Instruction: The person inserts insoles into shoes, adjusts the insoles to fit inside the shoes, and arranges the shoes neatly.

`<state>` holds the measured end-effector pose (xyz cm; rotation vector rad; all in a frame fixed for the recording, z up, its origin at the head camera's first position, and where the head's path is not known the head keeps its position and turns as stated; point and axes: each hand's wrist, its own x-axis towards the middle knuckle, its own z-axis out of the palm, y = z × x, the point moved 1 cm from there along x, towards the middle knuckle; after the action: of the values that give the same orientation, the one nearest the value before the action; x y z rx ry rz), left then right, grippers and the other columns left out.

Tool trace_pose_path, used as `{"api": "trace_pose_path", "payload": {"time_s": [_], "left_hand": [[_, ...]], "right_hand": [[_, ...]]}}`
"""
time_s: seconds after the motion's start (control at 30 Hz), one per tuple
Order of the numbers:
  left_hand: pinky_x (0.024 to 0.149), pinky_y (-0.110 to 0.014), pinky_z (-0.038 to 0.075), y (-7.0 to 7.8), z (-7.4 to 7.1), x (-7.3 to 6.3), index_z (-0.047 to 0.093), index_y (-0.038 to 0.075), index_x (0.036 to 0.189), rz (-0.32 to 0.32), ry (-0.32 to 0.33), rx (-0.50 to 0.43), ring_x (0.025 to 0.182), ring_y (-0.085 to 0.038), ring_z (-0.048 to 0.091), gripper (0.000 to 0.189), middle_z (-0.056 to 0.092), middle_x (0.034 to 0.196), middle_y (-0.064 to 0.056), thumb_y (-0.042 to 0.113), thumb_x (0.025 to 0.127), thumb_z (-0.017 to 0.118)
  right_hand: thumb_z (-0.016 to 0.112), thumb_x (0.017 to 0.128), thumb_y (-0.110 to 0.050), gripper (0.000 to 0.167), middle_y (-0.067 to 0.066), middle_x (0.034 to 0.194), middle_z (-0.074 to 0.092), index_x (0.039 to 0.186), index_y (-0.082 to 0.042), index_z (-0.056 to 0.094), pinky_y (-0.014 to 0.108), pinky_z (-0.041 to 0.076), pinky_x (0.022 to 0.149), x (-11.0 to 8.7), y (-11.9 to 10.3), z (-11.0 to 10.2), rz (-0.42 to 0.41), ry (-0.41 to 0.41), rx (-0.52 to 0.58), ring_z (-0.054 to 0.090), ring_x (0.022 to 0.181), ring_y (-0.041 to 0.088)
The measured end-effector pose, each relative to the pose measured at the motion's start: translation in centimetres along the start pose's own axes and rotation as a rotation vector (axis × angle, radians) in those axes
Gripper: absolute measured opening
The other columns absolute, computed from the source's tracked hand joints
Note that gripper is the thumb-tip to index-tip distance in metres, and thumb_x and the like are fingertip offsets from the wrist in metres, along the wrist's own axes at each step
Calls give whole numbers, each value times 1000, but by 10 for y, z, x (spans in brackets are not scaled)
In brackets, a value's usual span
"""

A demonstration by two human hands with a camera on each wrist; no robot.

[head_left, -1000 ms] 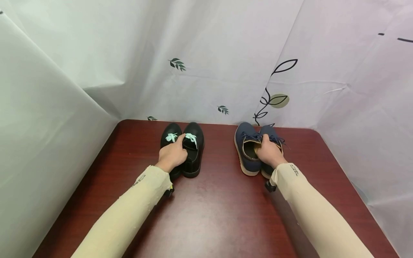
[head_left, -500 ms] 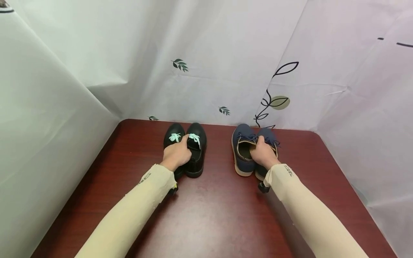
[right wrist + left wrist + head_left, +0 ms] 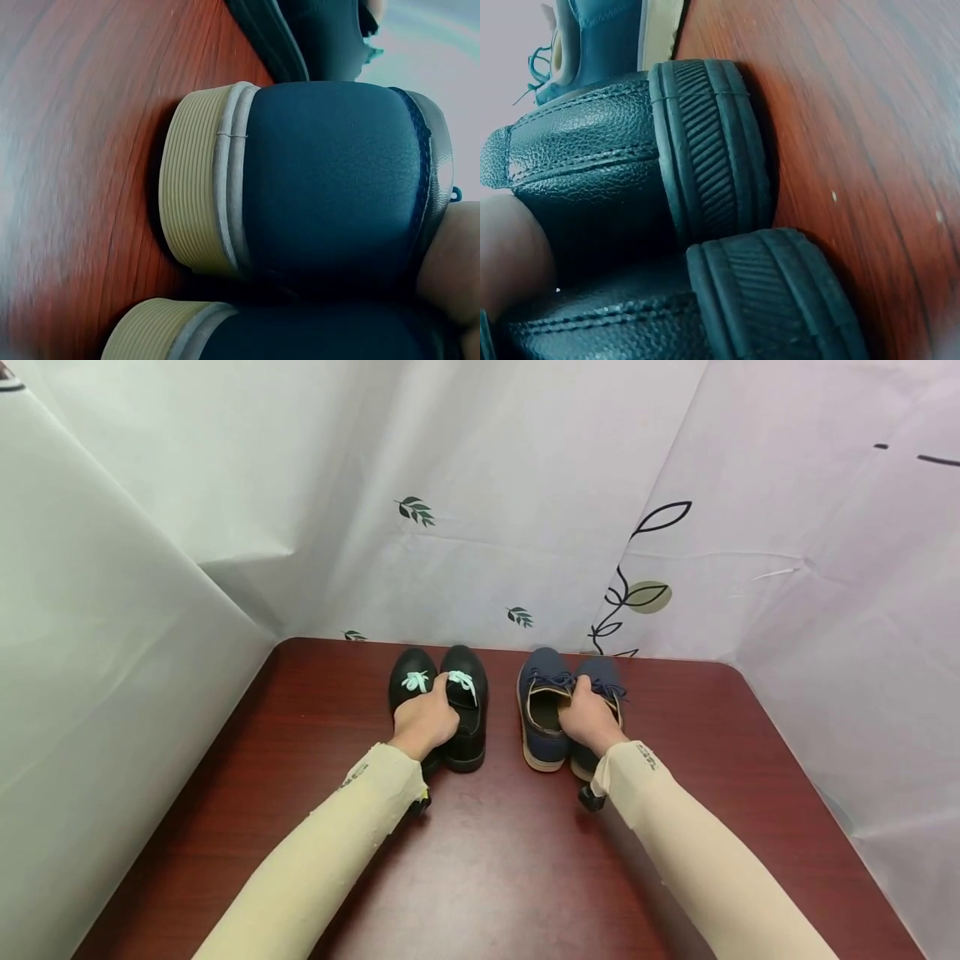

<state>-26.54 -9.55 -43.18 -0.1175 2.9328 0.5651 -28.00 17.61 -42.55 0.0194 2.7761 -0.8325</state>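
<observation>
Two black leather shoes with pale mint laces stand side by side at the far part of the table, the left one [image 3: 405, 674] partly covered by my left hand [image 3: 426, 720]. That hand grips the adjoining sides of both, its thumb beside the right black shoe's [image 3: 468, 742] laces. Just to the right stand two navy lace-up shoes with tan soles. My right hand [image 3: 588, 717] holds them where the left navy shoe [image 3: 545, 748] meets the right navy shoe [image 3: 597, 671]. Both wrist views show heels down on the wood, a black heel [image 3: 592, 142] and a navy heel [image 3: 330, 180]; most fingers are hidden.
The dark red table [image 3: 480, 877] has a glossy top. A white curtain [image 3: 480, 543] with leaf prints hangs behind its back edge and along both sides. A narrow strip of table separates the black pair from the navy pair.
My left hand has shifted right with the black shoes, and my right hand has moved left with the navy shoes. The gap between the pairs has narrowed.
</observation>
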Motion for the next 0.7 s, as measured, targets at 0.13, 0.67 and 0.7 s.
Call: {"api": "trace_pose_path", "payload": {"time_s": [0.13,0.67,0.7], "left_hand": [[44,-31,21,7,3,0,13,25,161,-3,1,9,44,-15,27,77,47,52,-1,13,91,42],[44,-32,19,28,14,-3,11,27,162,-17,-4,1,44,-15,24,78,46,50,0,14,92,42],[44,-31,19,28,14,-3,10,27,162,-11,-9,0,44,-14,24,77,46,50,0,14,93,41]], "right_hand": [[47,93,-11,76,14,75,57,155,1,4,38,38,53,0,-7,5,15,-8,25,52,55,26],[46,94,-8,82,2,57,40,157,-2,-6,31,26,41,-3,-29,20,48,-19,108,29,41,16],[45,94,-8,82,2,57,41,157,-2,-6,31,26,40,-3,-28,20,53,-15,101,30,41,16]]}}
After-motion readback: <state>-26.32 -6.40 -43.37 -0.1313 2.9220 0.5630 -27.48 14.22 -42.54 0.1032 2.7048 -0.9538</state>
